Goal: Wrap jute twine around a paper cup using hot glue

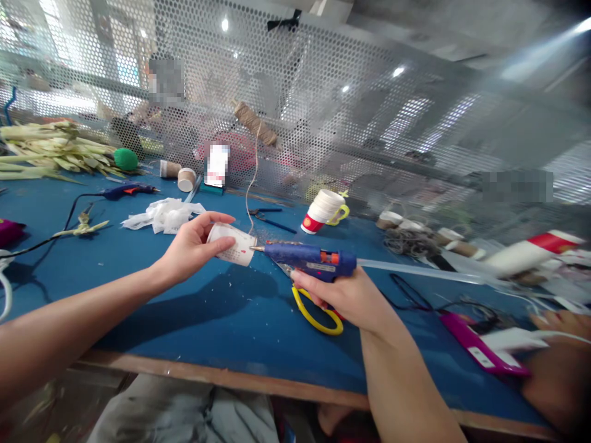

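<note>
My left hand (pixel 198 243) grips a small white paper cup (pixel 236 247) with printing on its side, tipped sideways above the table. In my right hand (pixel 339 292) is a blue hot glue gun (pixel 300 257), its metal nozzle pointing left at the cup's edge. Whether nozzle and cup touch, I cannot tell. A clear glue stick (pixel 415 269) runs out of the gun's back end. Beneath the gun lie scissors with yellow handles (pixel 318 320), partly hidden by my right hand. A thread of twine (pixel 252 184) hangs down to near the cup.
A stack of paper cups (pixel 318 212) with a yellow-green handle stands behind the gun. White crumpled material (pixel 161 214), a second glue gun (pixel 127 192) and pliers (pixel 272 218) lie on the blue table (pixel 184 332). A magenta power strip (pixel 482 347) sits right, near another person's arm (pixel 558 369). Perforated metal (pixel 300 92) closes the back.
</note>
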Motion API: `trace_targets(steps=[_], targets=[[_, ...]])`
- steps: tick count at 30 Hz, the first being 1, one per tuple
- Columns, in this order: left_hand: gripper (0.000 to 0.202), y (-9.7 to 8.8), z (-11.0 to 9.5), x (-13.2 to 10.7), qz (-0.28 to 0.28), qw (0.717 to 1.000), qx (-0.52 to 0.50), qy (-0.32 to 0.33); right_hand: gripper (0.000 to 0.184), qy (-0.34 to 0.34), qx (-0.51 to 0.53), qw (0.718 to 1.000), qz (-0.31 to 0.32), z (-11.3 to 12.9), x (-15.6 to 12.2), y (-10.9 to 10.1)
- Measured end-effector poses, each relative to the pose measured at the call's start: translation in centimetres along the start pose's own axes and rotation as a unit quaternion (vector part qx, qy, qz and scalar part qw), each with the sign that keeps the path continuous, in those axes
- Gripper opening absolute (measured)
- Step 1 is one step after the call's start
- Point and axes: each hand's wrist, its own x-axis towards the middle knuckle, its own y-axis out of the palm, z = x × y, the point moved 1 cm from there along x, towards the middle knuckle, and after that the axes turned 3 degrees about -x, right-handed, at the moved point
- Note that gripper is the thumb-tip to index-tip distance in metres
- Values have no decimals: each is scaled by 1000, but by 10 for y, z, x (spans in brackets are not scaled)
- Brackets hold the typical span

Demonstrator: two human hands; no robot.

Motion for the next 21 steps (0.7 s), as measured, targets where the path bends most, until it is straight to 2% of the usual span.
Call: trace_targets(steps=[4, 8, 21], targets=[[33, 0, 0, 0, 2, 1000, -3, 3, 24, 1, 13, 1000, 9, -1, -1, -1], [33, 2, -1, -1, 0, 1000, -17, -3, 22, -6, 27, 1000, -10, 1, 0, -4], [38, 4, -5, 0, -31, 985, -131, -105, 25, -9, 39, 999, 13, 4, -2, -3]])
